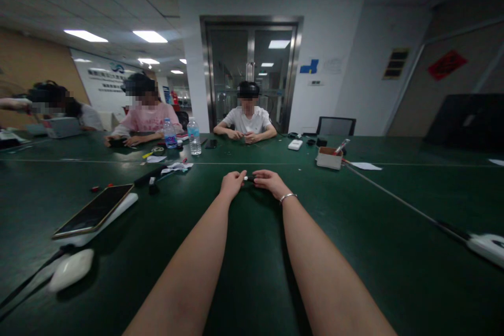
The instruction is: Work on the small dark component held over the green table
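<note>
Both of my arms reach straight out over the dark green table (252, 262). Between my hands is a small, slim black object with a silvery part (249, 178), too small for me to tell its kind. My left hand (232, 185) pinches its silvery end between thumb and fingers. On its black end are the closed fingers of my right hand (271, 181), which partly cover it. A silver bracelet (288, 197) circles my right wrist.
At left, a phone (96, 210) rests on a white block, near a white rounded case (73, 270). Two water bottles (194, 136) stand farther back. At right are a small box (329, 158) and a cable (394, 197). Across the table sits a person (249, 121); others sit at left.
</note>
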The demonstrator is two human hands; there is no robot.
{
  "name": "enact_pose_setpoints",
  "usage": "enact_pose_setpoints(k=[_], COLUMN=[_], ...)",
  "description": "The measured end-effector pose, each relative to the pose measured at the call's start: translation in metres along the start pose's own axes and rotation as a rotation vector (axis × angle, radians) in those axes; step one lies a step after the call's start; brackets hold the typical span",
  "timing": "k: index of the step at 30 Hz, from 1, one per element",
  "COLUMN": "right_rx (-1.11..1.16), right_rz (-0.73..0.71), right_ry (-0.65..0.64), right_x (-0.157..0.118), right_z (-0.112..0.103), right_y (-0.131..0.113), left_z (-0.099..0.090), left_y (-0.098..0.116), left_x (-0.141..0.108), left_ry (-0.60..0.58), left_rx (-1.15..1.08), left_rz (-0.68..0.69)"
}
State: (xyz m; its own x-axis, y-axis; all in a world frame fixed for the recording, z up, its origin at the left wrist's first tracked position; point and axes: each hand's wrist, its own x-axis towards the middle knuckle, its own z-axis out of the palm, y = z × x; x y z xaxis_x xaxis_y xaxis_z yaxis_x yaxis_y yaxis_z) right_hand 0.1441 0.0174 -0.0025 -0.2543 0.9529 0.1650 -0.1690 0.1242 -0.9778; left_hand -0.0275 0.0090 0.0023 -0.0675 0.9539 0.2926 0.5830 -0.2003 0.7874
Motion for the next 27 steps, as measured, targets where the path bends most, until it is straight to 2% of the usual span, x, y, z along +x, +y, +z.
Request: enact_pose_setpoints(k=[7, 12, 22, 27], right_rx=[-0.048, -0.058, -0.032, 0.012], right_rz=[0.014, 0.023, 0.041, 0.051], right_ry=[-0.051, -0.060, -0.015, 0.049], right_x=[-0.003, -0.003, -0.003, -0.003], right_z=[0.001, 0.002, 0.004, 0.004], right_y=[-0.004, -0.005, -0.006, -0.006], left_z=[-0.008, -0.010, -0.003, 0.003], left_y=[0.012, 0.014, -0.004, -0.009], left_x=[-0.010, -0.011, -0.004, 0.004], left_ry=[-0.007, -0.014, 0.069, 0.053], left_rx=[0.258, 0.316, 0.030, -0.249], left_rz=[0.005, -0.023, 0.109, 0.116])
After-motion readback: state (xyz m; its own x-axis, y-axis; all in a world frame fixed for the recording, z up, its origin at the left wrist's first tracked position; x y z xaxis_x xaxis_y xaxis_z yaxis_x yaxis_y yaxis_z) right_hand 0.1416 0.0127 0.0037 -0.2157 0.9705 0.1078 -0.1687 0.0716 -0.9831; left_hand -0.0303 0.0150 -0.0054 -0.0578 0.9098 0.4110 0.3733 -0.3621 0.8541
